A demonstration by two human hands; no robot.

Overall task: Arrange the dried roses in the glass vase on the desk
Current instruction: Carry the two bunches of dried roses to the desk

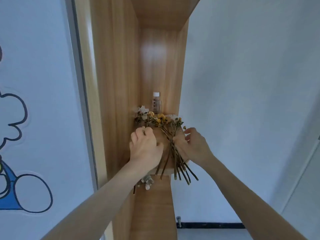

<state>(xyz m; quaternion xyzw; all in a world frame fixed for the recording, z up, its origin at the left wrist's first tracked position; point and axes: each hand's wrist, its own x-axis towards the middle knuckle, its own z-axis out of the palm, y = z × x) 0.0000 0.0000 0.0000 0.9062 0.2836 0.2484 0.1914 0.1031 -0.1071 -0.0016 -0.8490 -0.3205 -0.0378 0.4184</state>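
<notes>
A bunch of dried roses with yellow and white heads lies on a narrow wooden shelf. Their brown stems stick out over the shelf's front edge. My left hand curls its fingers round a stem at the left of the bunch. My right hand holds the main cluster of stems from the right, thumb and fingers around them. No glass vase or desk is in view.
A small clear bottle with a white cap stands at the back of the shelf niche. Pale dried bits hang below the shelf under my left wrist. Blue-white walls flank the wooden unit, with a cartoon decal on the left.
</notes>
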